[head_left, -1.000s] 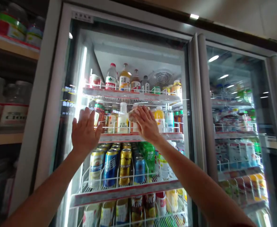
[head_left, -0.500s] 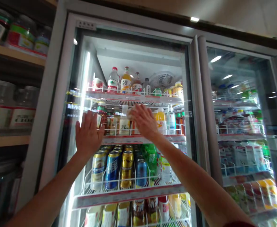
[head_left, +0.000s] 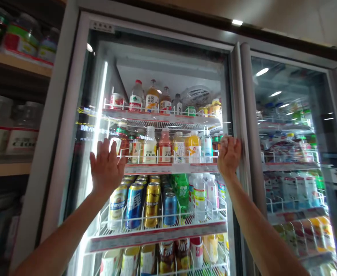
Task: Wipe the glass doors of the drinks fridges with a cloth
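A gold can (head_left: 152, 209) stands between two blue cans (head_left: 134, 207) — off to the left, a wooden shelf (head_left: 7, 169) carries labelled bottles (head_left: 23, 136); a bright light (head_left: 237, 22) glows above.

I'm looking, through the head camera, into a shop: a glass-fronted cooler (head_left: 157, 28) holds rows of drink bottles (head_left: 195, 149) and cans (head_left: 152, 205) behind label strips (head_left: 154, 234), beside stocked wooden shelving (head_left: 7, 168).

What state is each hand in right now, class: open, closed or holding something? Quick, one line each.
Left hand: open, fingers spread, palm toward the glass.
Right hand: holding a pale cloth at the glass.
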Demonstrator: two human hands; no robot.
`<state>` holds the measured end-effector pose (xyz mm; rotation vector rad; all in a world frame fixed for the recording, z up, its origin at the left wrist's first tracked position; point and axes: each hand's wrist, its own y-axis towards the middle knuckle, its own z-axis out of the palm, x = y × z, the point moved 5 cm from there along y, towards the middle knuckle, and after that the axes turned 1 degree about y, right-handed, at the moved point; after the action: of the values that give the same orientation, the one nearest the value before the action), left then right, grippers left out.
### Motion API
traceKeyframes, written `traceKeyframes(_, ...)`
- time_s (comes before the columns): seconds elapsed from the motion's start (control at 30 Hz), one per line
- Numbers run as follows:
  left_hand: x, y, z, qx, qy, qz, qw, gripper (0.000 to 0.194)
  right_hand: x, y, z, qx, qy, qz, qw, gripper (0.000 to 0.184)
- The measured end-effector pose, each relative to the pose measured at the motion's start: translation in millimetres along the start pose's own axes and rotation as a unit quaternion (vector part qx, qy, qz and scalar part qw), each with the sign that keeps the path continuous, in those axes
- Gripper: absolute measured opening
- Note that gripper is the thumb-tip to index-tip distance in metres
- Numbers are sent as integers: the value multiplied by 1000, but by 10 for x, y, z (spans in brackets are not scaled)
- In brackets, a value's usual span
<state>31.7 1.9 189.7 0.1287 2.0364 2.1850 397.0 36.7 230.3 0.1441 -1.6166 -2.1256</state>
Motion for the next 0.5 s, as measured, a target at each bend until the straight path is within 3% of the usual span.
traceKeyframes(0.07, -129, -111, 30, 7, -8, 14, 1000, 62, 70, -133, -20, -5, 8, 13, 1000, 47)
traceKeyframes(0.13, -223, -193, 46, 12, -11, 27, 1000, 64, 458, -414, 34, 53, 36, -90, 994, 48)
traceKeyframes(0.2, -247, -235, 41, 13, -7, 32, 999, 65, 839, -736, 88, 137, 59, -217, 965, 48)
traceKeyframes(0.27, -223, -252, 31, 18, -6, 37, 999, 64, 889, -875, 71, 162, 58, -250, 953, 47)
traceKeyframes(0.3, -205, -258, 25, 20, -7, 39, 999, 63, 776, -846, 38, 143, 48, -222, 963, 46)
traceKeyframes(0.4, -162, -267, 16, 24, -14, 36, 999, 63, 248, -637, -89, 28, 0, -46, 999, 47)
traceKeyframes(0.47, -154, -263, 15, 27, -15, 34, 999, 63, 160, -639, -120, -9, -9, 8, 1000, 47)
traceKeyframes(0.5, -154, -258, 16, 30, -16, 34, 999, 63, 248, -702, -107, 1, -1, -9, 1000, 47)
